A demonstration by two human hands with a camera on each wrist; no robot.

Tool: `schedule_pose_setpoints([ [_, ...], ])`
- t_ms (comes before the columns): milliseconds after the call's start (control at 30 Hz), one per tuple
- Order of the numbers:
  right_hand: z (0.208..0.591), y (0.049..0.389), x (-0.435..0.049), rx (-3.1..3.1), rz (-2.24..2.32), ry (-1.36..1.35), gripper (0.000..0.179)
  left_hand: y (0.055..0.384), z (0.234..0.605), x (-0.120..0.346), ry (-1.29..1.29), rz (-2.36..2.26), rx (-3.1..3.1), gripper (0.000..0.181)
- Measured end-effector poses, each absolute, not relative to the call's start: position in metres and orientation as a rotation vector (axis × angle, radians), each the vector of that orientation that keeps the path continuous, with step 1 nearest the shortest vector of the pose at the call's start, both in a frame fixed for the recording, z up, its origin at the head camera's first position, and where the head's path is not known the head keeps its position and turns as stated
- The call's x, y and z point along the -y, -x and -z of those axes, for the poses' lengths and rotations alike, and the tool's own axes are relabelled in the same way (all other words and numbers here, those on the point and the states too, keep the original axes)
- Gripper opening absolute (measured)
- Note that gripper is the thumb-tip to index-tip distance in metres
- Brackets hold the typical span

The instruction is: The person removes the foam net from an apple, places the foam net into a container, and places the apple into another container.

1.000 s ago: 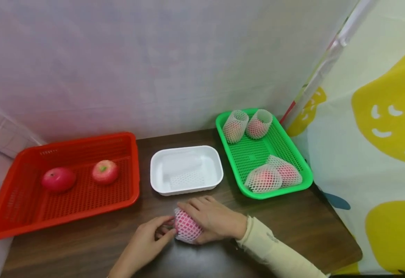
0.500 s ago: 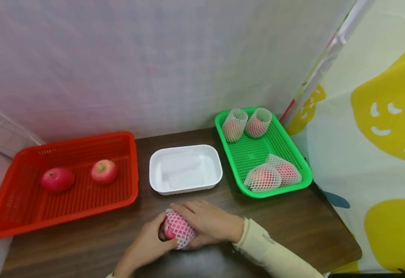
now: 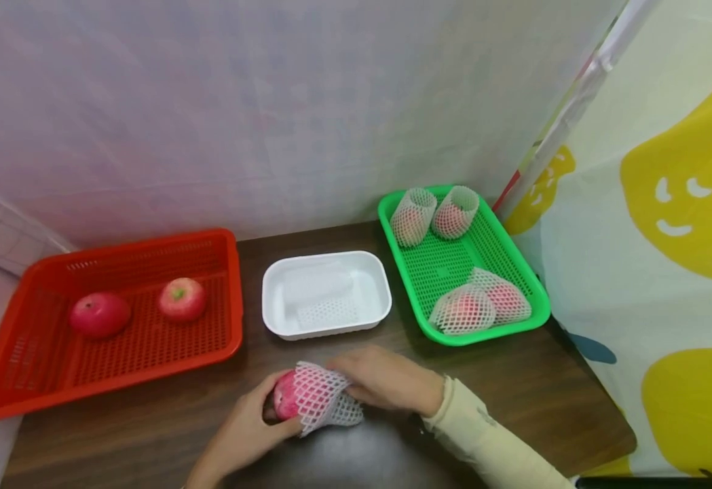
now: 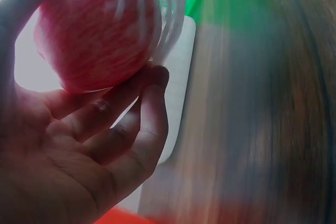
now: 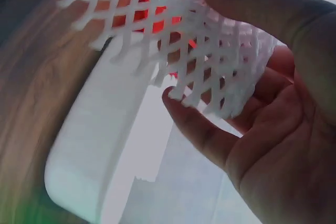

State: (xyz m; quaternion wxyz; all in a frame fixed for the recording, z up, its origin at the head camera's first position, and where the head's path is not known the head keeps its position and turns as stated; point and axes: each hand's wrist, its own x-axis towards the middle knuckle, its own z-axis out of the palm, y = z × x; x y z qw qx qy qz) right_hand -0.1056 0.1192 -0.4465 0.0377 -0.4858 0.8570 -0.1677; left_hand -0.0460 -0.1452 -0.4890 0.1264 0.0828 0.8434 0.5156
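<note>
Near the table's front, my left hand (image 3: pixel 248 422) grips a red apple (image 3: pixel 285 395) at its bare left end. A white foam net sleeve (image 3: pixel 319 397) covers the apple's right part, and its loose end reaches past the fruit. My right hand (image 3: pixel 392 380) holds that loose end between thumb and fingers, as the net (image 5: pixel 210 51) shows in the right wrist view. From the left wrist, the striped skin of the apple (image 4: pixel 97 40) appears with curled fingers below it and the net over its upper side.
A red basket (image 3: pixel 233 299) with two bare apples stands at the left. Behind my hands is a white tray (image 3: pixel 273 305) with flat foam nets inside. At the right, a green basket (image 3: pixel 419 299) bears several netted apples.
The net has slid rightward relative to the apple, baring more of its left end. My right hand has moved off the fruit to the net's right end, while my left grips the apple.
</note>
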Motion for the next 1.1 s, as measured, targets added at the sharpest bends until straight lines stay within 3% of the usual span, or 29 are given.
schedule_pose_setpoints([
  [133, 0.435, 0.112, -0.129, -2.741, 0.447, 1.449, 0.025, 0.042, 0.487, 0.154, -0.175, -1.519, -2.454, 0.067],
  [433, 0.392, 0.151, -0.148, -3.3, 0.375, 1.082, 0.04, 0.039, 0.488, 0.165, -0.157, -1.458, -2.491, 0.067],
  [567, 0.388, 0.179, -0.142, -3.584, 0.255, 0.755, 0.033, 0.041, 0.489, 0.164, -0.182, -1.42, -2.487, 0.069],
  [767, 0.423, 0.214, -0.118, -3.668, 0.173, 0.291, 0.018, 0.041, 0.489, 0.163, -0.155, -1.348, -2.491, 0.072],
  [933, 0.46, 0.221, -0.103, -3.397, -0.006, 0.271, 0.011, 0.04, 0.49, 0.162, -0.166, -1.336, -2.486, 0.072],
  [1100, 0.474, 0.223, -0.097, -2.942, 0.036, 0.268, 0.02, 0.04, 0.492, 0.164, -0.161, -1.331, -2.476, 0.072],
])
